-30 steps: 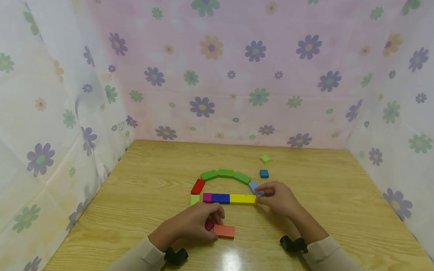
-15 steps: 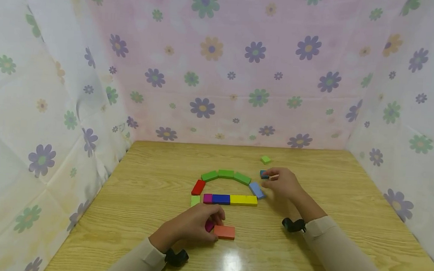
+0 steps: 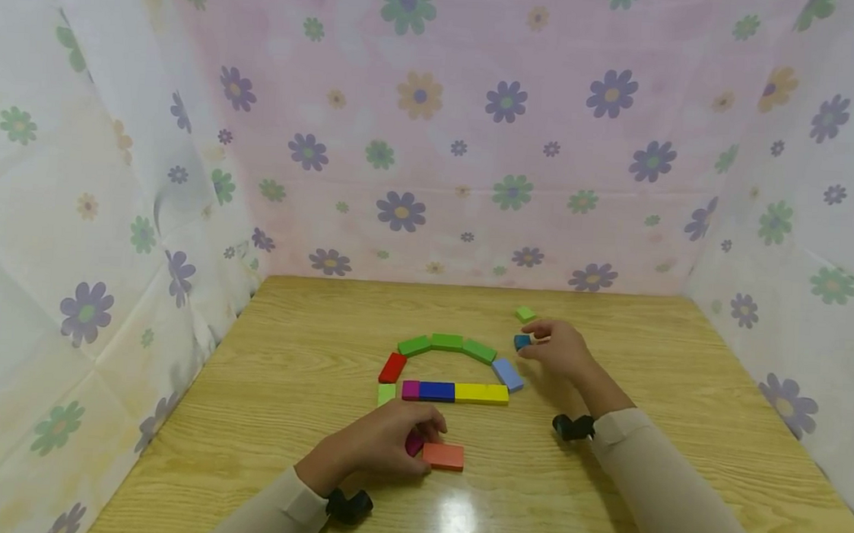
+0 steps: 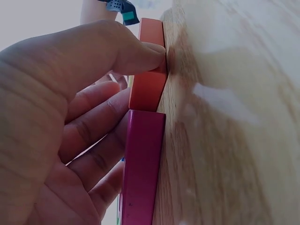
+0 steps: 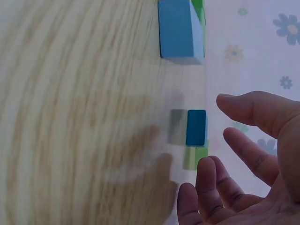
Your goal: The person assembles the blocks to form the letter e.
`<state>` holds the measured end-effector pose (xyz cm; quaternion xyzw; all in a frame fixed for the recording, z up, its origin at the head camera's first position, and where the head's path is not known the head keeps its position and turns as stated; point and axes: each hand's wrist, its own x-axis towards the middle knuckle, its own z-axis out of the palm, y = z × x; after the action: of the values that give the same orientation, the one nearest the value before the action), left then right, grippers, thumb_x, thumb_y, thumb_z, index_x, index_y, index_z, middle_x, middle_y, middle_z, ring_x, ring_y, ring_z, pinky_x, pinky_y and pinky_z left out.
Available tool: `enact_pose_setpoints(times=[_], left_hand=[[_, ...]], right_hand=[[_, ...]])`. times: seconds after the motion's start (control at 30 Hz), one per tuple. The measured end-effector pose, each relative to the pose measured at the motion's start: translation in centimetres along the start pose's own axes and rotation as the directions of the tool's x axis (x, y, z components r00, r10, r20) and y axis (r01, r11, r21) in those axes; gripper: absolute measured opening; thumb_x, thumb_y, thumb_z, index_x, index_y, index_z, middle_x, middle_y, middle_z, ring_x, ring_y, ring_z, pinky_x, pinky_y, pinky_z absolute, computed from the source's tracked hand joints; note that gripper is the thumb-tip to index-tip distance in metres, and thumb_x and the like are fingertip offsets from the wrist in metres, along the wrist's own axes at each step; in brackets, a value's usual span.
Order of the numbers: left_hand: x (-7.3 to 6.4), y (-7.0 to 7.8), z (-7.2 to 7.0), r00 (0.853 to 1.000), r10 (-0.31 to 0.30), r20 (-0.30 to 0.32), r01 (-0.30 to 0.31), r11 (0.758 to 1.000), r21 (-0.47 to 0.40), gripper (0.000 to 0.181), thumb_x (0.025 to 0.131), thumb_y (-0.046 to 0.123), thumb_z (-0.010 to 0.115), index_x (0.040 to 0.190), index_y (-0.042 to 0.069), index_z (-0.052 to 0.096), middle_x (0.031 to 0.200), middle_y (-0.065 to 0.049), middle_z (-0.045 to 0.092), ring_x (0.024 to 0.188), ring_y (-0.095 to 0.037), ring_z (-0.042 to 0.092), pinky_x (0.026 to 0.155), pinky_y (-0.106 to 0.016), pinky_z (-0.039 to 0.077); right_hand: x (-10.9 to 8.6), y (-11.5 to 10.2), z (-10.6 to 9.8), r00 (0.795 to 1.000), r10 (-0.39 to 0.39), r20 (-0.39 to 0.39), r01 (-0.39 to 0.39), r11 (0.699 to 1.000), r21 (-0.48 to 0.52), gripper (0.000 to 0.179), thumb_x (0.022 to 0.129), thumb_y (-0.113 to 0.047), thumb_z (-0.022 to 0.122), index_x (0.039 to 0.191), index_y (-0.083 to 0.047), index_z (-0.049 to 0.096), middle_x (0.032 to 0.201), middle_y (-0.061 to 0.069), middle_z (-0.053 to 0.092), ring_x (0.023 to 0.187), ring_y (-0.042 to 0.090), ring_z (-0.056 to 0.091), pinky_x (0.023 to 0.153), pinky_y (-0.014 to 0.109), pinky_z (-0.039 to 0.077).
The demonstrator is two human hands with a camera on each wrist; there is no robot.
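My left hand (image 3: 387, 439) holds an orange rectangular block (image 3: 446, 458) flat on the table. In the left wrist view its thumb presses one long side of the orange block (image 4: 150, 89), with fingers at the far side; a magenta block (image 4: 143, 164) adjoins its end, partly behind the hand in the head view. My right hand (image 3: 563, 355) reaches around a small teal-blue block (image 3: 522, 342), thumb and fingers spread. The right wrist view shows its fingertips apart from the teal-blue block (image 5: 196, 127). Beyond lies a small lime block (image 3: 525, 313).
Three green blocks (image 3: 447, 343), a red block (image 3: 392, 368) and a light-blue block (image 3: 508, 375) curve in an arch. Beneath it runs a straight row: magenta (image 3: 410, 390), dark blue (image 3: 437, 392) and yellow (image 3: 481, 394). A light-green block (image 3: 386, 394) sits by the left hand.
My right hand has left the light-blue block in the arch and moved away to the teal-blue block. The left hand stays at the orange block.
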<state>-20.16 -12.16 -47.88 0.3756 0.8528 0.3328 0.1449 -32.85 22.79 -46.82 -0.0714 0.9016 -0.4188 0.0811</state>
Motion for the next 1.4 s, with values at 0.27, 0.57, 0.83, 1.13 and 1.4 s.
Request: enact_pose_setpoints(times=[0.27,0.57,0.83,1.13,1.4], left_hand=[[0.0,-0.1,0.0,0.999,0.041,0.004,-0.041,0.995,0.087,0.033,0.087,0.026,0.082,0.118,0.025,0.073,0.108,0.018,0.066,0.093,0.0,0.058,0.082,-0.018,0.052],[0.0,0.1,-0.2,0.999,0.048,-0.007,-0.046,0.992,0.119,0.028,0.086,0.034,0.083,0.112,0.027,0.075,0.103,0.018,0.065,0.088,-0.001,0.056,0.077,-0.018,0.051],[0.0,0.0,-0.1,0.998,0.058,-0.014,-0.056,0.987,0.154,0.026,0.087,0.034,0.082,0.11,0.025,0.077,0.102,0.017,0.065,0.087,0.0,0.055,0.076,-0.017,0.05],[-0.1,0.2,-0.2,0.998,0.069,-0.009,-0.067,0.986,0.15,0.025,0.087,0.032,0.082,0.11,0.023,0.077,0.102,0.015,0.065,0.087,0.0,0.055,0.075,-0.016,0.05],[-0.1,0.1,-0.1,0.998,0.067,-0.012,-0.064,0.986,0.155,0.025,0.087,0.032,0.083,0.11,0.023,0.077,0.102,0.016,0.065,0.087,0.001,0.055,0.074,-0.016,0.05]], right_hand=[[0.7,0.0,-0.4,0.999,0.033,0.026,-0.032,0.999,-0.035,0.06,0.095,-0.024,0.074,0.149,-0.006,0.053,0.146,0.027,0.053,0.13,0.046,0.054,0.103,0.056,0.05],[1.1,0.1,-0.7,0.998,0.024,0.052,-0.019,0.995,-0.093,0.063,0.093,-0.021,0.078,0.147,0.0,0.053,0.14,0.028,0.057,0.127,0.044,0.055,0.103,0.055,0.05],[1.3,0.0,-0.6,0.999,0.031,0.038,-0.026,0.992,-0.123,0.053,0.094,-0.017,0.077,0.141,0.0,0.059,0.134,0.025,0.06,0.121,0.041,0.057,0.1,0.051,0.052],[1.4,-0.1,-0.6,0.999,0.041,0.017,-0.038,0.987,-0.153,0.044,0.095,-0.014,0.073,0.136,0.001,0.064,0.129,0.023,0.064,0.116,0.038,0.06,0.094,0.048,0.054],[1.5,0.3,-0.6,0.999,0.053,-0.01,-0.054,0.987,-0.149,0.041,0.096,-0.015,0.073,0.134,0.0,0.066,0.128,0.021,0.066,0.115,0.037,0.061,0.094,0.047,0.054]])
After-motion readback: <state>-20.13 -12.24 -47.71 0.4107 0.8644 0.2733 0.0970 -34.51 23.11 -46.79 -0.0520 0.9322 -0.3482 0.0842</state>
